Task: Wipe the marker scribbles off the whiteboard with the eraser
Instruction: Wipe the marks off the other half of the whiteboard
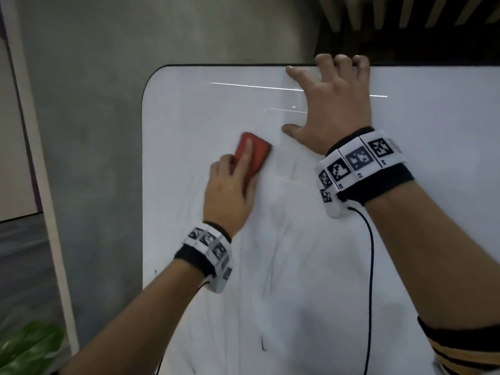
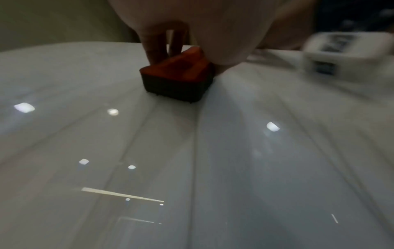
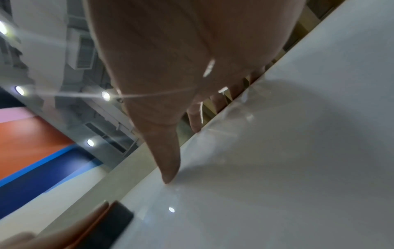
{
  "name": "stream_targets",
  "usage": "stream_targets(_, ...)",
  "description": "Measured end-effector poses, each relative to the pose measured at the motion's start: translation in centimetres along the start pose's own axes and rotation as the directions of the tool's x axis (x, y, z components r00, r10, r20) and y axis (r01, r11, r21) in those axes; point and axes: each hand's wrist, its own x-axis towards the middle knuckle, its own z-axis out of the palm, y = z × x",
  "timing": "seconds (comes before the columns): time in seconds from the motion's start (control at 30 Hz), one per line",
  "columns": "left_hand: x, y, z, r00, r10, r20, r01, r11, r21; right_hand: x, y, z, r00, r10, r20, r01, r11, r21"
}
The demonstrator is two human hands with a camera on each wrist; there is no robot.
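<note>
The whiteboard (image 1: 311,307) stands upright, white with a black rounded rim. Faint grey smears run down its middle, and a short dark marker stroke (image 1: 263,345) shows low down. My left hand (image 1: 238,169) grips the red eraser (image 1: 259,155) and presses its dark felt side flat on the board's upper left. From the left wrist, the eraser (image 2: 177,79) sits on the whiteboard (image 2: 234,151) with fingers (image 2: 155,48) behind it. My right hand (image 1: 322,96) holds the top edge, fingers curled over it, thumb on the surface. The right wrist view shows that thumb (image 3: 168,173) touching the whiteboard (image 3: 277,168).
A grey wall (image 1: 89,131) lies left of the board, with a white upright frame (image 1: 40,185) and green leaves (image 1: 27,347) at the lower left. Dark slats (image 1: 405,20) sit above the board. A black cable (image 1: 370,266) hangs from my right wristband across the board.
</note>
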Motion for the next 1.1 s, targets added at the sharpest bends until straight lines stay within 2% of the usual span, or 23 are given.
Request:
stream_targets(0.03, 1.0, -1.0, -0.3, 0.995, -0.098, -0.013, 0.098, 0.995, -0.005, -0.1, 0.3, -0.1, 1.000, -0.014, 0.017, 0.014, 1.000, -0.008)
stream_targets(0.1, 2.8, -2.6, -0.9, 0.944, -0.329, -0.003, 0.329, 0.944, -0.009, -0.4, 1.0, -0.5, 0.998, -0.049, 0.051, 0.049, 0.999, -0.012)
stream_targets(0.13, 3.2, -2.9, -1.0, 0.917, -0.398, 0.000, 0.398, 0.917, 0.001, -0.7, 1.5, -1.0, 0.997, -0.058, 0.056, 0.058, 0.998, -0.008)
stream_targets(0.17, 3.1, -2.7, -1.2, 0.914, -0.406, -0.006, 0.406, 0.914, 0.004, -1.2, 2.0, -1.5, 0.997, -0.055, 0.050, 0.055, 0.998, -0.008)
stream_targets(0.2, 2.6, -1.7, -1.4, 0.936, -0.352, -0.012, 0.352, 0.936, -0.010, -1.9, 2.6, -2.0, 0.999, -0.041, 0.033, 0.042, 0.999, -0.017)
stream_targets(0.27, 0.5, 1.6, -1.4, 0.994, -0.111, 0.009, 0.112, 0.991, -0.067, -3.8, 3.8, -2.8, 1.000, -0.006, -0.016, 0.005, 0.999, -0.042)
stream_targets(0.33, -2.1, 5.1, -0.6, 0.988, 0.141, 0.060, -0.135, 0.985, -0.104, -5.5, 4.8, -2.9, 0.999, -0.002, -0.051, 0.000, 0.999, -0.050)
stream_targets(0.37, -2.7, 6.0, -0.2, 0.977, 0.199, 0.070, -0.191, 0.975, -0.110, -6.0, 5.1, -2.8, 0.999, -0.018, -0.050, 0.015, 0.998, -0.054)
stream_targets(0.43, -2.4, 6.0, 0.1, 0.984, 0.167, 0.058, -0.160, 0.981, -0.111, -6.5, 5.7, -2.0, 0.998, -0.045, -0.033, 0.042, 0.997, -0.068)
stream_targets(0.5, -1.2, 4.7, 0.3, 1.000, -0.006, 0.020, 0.009, 0.989, -0.145, -6.7, 6.2, -1.2, 0.998, -0.060, -0.020, 0.058, 0.995, -0.076)
stream_targets(0.57, 0.1, 3.5, 0.6, 0.981, -0.195, -0.018, 0.188, 0.961, -0.202, -7.2, 6.5, -0.7, 0.997, -0.071, -0.009, 0.070, 0.994, -0.082)
stream_targets(0.63, 0.3, 4.2, 1.1, 0.963, -0.269, -0.027, 0.258, 0.946, -0.196, -7.7, 6.5, -0.4, 0.997, -0.078, -0.018, 0.076, 0.994, -0.074)
stream_targets(0.67, -0.4, 5.0, 1.1, 0.970, -0.240, -0.026, 0.231, 0.955, -0.187, -7.9, 6.5, -0.3, 0.996, -0.082, -0.028, 0.080, 0.994, -0.070)
stream_targets(0.73, -3.5, 6.9, 1.2, 0.998, -0.064, 0.009, 0.065, 0.977, -0.204, -8.1, 6.3, -0.3, 0.995, -0.085, -0.049, 0.082, 0.995, -0.061)
stream_targets(0.8, -7.8, 8.4, 1.3, 0.983, 0.153, 0.103, -0.127, 0.967, -0.222, -8.2, 6.1, -0.4, 0.995, -0.078, -0.063, 0.075, 0.996, -0.050)
stream_targets(0.87, -9.5, 7.9, 1.3, 0.963, 0.221, 0.153, -0.184, 0.958, -0.222, -8.5, 5.7, -0.3, 0.996, -0.053, -0.070, 0.051, 0.998, -0.033)
stream_targets(0.9, -9.0, 7.2, 1.4, 0.974, 0.182, 0.138, -0.149, 0.964, -0.218, -8.7, 5.5, -0.1, 0.997, -0.043, -0.071, 0.042, 0.999, -0.022)
stream_targets(0.97, -6.6, 5.7, 1.5, 0.998, -0.024, 0.054, 0.035, 0.975, -0.218, -9.1, 5.1, 0.3, 0.998, -0.038, -0.054, 0.038, 0.999, -0.007)
stream_targets(1.03, -4.4, 4.4, 1.5, 0.980, -0.199, 0.005, 0.195, 0.952, -0.236, -9.4, 5.1, 0.6, 0.999, -0.039, -0.029, 0.039, 0.999, -0.011)
stream_targets(1.1, -4.6, 4.8, 1.8, 0.975, -0.222, 0.002, 0.217, 0.952, -0.217, -9.6, 5.3, 0.6, 0.999, -0.047, -0.016, 0.047, 0.999, -0.020)
